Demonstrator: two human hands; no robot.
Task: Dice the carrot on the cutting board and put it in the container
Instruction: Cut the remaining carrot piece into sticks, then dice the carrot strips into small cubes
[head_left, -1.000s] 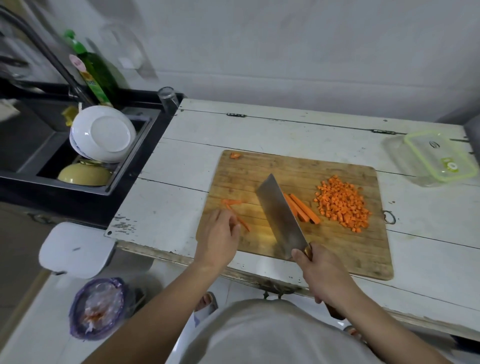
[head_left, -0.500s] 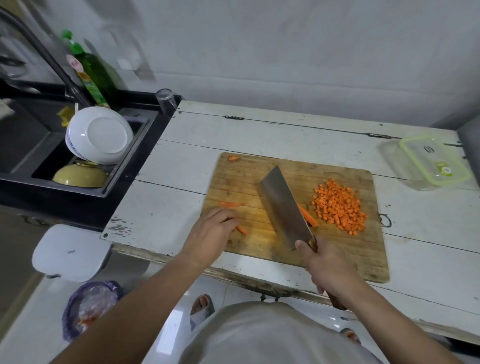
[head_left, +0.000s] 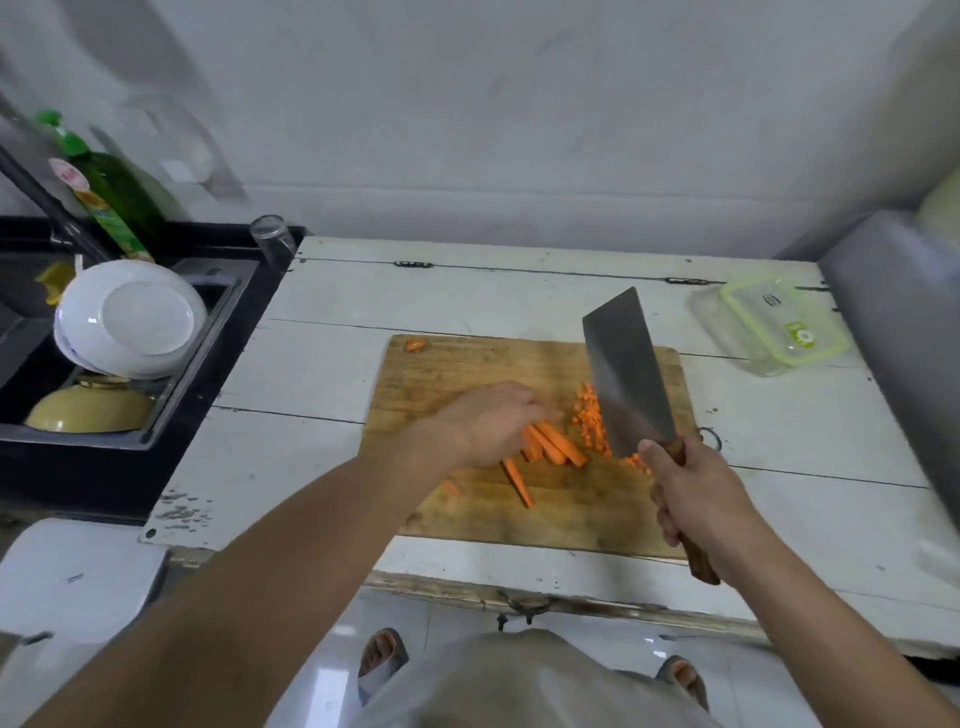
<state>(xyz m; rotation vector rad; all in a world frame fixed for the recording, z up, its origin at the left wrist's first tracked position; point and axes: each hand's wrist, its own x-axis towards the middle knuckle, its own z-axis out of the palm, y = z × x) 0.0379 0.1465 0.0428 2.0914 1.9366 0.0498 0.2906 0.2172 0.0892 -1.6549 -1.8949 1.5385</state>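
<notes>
Here: left hand (head_left: 488, 423) w/ relaxed fingers rests on long carrot sticks (head_left: 553, 447), mid bamboo cutting board (head_left: 467, 374); right hand (head_left: 696, 499) grips wood-handled rectangular steel cleaver (head_left: 626, 379) raised over diced carrot cubes (head_left: 589, 421); clear plastic container (head_left: 769, 325) far right.

Cutting board (head_left: 467, 519) on the table (head_left: 322, 374), under both hands

Carrot sticks (head_left: 553, 444) lie under the left hand (head_left: 488, 423); diced carrot (head_left: 589, 418) between the hands, behind the cleaver (head_left: 626, 376) held by the right hand (head_left: 696, 499); container (head_left: 774, 325) far beyond the right hand; sink (head_left: 31, 353) well left of the left hand.
</notes>
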